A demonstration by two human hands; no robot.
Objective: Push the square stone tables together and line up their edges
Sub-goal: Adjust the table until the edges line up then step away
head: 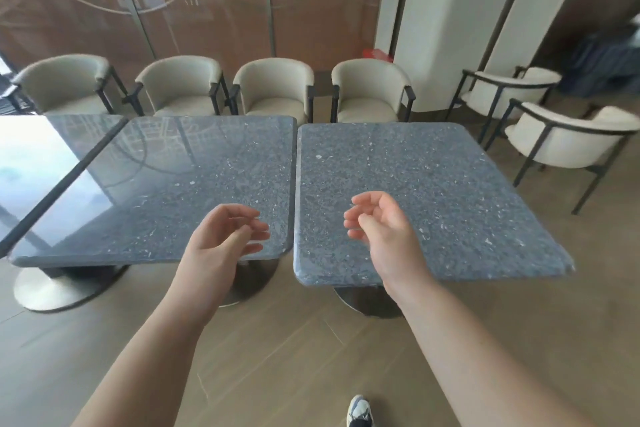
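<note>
My left hand loose, holding nothing, over middle tabletop; right hand loose over right tabletop; edges almost touching between.

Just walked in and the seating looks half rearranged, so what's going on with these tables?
A person stands at two square stone tables, with the left hand over the middle table and the right hand over the right table. Both hands hang loosely curled and grip nothing. The two tops sit side by side with a thin seam between them, but the right one reaches nearer the person, so the near edges are not lined up. A third table stands to the left.
</note>
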